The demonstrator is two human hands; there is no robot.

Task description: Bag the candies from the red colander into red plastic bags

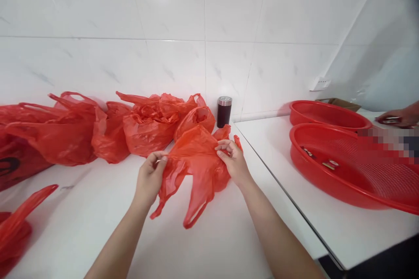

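A thin red plastic bag [198, 152] is stretched between my two hands over the white table. My left hand [151, 173] pinches its left edge between thumb and fingers. On the opposite edge, my right hand [234, 161] has the plastic pinched in the same way. The bag's loop handles hang down toward me, below my hands. Partly hidden behind it and my right hand is another red bag shape [223, 178]; I cannot tell whether it is a separate bag. Just beyond, a filled red bag [196, 117] rests on the table.
Several filled red plastic bags [149, 135] line the tiled wall, and one more [16, 235] lies at the near left. A dark tumbler [224, 115] stands behind my right hand. Red plastic sieves [296, 157] occupy the right table. Another person's hand [407, 117] shows at far right.
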